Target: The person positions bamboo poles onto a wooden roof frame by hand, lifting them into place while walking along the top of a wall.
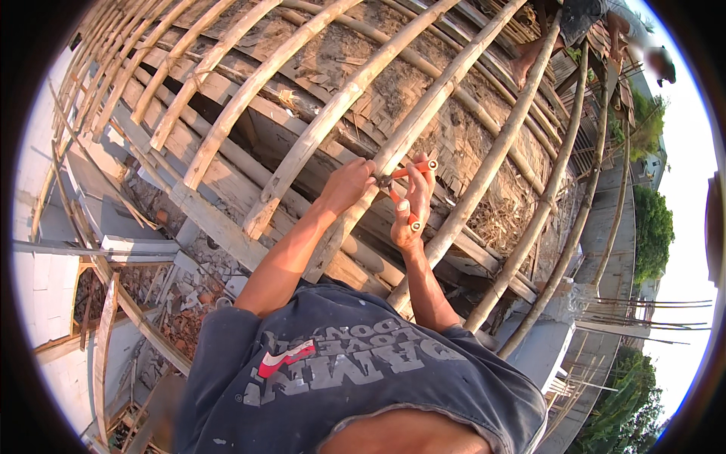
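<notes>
My right hand [411, 208] grips orange-handled pliers [414, 169], their two handles spread apart and their dark head turned toward the left. The jaws are at a round wooden pole [404, 140] that slopes up and away in front of me. Against the same pole, right by the plier head, my left hand [350, 185] is closed with its fingers bent. Whatever those fingers pinch is too small and hidden to make out.
Peeled poles [318, 129] run side by side over rough boards [231, 163], with dark gaps between. Broken brick rubble [193, 303] lies far below at left. A person's bare foot [522, 66] rests among the poles at upper right. Thin rods [643, 304] stick out at right.
</notes>
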`<state>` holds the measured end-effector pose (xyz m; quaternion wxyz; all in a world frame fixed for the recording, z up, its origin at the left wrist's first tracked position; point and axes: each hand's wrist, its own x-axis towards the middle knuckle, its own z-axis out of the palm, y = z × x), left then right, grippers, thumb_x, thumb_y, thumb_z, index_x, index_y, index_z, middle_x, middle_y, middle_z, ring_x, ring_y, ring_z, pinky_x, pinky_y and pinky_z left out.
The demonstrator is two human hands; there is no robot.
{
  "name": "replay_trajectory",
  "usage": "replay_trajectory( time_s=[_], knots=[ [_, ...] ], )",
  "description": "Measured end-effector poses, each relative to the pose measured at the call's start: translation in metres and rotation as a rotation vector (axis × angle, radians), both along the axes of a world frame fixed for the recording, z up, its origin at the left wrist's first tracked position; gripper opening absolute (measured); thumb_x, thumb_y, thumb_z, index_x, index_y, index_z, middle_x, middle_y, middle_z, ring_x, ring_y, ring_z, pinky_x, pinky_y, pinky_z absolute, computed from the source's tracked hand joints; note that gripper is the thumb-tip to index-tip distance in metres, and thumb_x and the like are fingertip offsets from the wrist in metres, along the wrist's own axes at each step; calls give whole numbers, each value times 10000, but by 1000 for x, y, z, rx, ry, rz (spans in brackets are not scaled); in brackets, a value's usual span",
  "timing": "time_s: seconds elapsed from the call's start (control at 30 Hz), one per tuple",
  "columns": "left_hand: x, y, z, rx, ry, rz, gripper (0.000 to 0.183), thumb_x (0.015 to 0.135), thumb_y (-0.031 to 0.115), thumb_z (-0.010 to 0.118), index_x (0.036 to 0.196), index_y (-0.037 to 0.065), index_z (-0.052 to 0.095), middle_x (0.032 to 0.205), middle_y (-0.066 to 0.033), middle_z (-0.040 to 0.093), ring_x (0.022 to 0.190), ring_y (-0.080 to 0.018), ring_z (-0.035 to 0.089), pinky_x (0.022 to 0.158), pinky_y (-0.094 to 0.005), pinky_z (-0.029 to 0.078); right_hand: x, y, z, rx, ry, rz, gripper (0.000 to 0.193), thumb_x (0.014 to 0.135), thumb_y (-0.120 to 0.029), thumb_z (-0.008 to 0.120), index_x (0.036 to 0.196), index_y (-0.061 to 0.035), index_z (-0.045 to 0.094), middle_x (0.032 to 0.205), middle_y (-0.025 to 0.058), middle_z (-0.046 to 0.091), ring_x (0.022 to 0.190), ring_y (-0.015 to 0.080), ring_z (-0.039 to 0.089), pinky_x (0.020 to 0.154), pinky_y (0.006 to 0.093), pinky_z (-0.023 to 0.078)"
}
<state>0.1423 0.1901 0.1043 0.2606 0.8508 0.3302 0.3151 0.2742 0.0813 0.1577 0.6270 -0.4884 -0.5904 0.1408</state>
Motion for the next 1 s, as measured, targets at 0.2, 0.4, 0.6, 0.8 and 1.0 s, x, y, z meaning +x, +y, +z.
replay_trajectory(
  time_s=[0.2, 0.4, 0.6, 0.8, 1.0],
  knots=[
    [-2, 7, -1, 186, -54, -122, 244, 876, 48, 683, 1079, 36, 547, 958, -156, 660, 954, -395, 658, 791, -477, 552, 0, 9, 2, 35, -33, -95, 717, 1066, -560, 480, 1518, -4, 459, 1642, 222, 251, 1539, 387, 295, 1229, 595, 290],
    [-2, 9, -10, 268, -70, -121, 303, 845, 32, 681, 1112, 39, 538, 990, -149, 663, 974, -380, 659, 817, -471, 558, -12, 31, -1, 216, 84, -104, 424, 1018, -479, 649, 1001, -81, 506, 1183, 119, 512, 1110, 242, 568, 1068, 515, 464],
    [-3, 7, -14, 232, -95, -94, 236, 894, 45, 623, 1101, 47, 509, 1006, -113, 624, 999, -325, 647, 841, -425, 564, -27, 44, 16, 141, 233, -18, 473, 1018, -374, 692, 1239, -67, 408, 1029, 90, 553, 859, 148, 563, 731, 294, 503],
    [-3, 5, -10, 182, -84, -76, 225, 913, 61, 612, 1114, 45, 510, 1001, -120, 625, 1011, -332, 641, 863, -429, 555, -13, 55, 25, -35, 2, -152, 394, 1048, -427, 637, 1027, -41, 563, 803, 14, 539, 641, 90, 490, 544, 259, 427],
    [-5, 9, -17, 96, -6, -72, 277, 900, 20, 680, 1123, 41, 518, 1024, -161, 645, 1018, -379, 647, 829, -480, 554, 0, 58, 48, -65, 455, -64, 312, 1080, -324, 612, 916, -74, 521, 654, -24, 433, 582, 96, 407, 570, 291, 415]
  ],
)
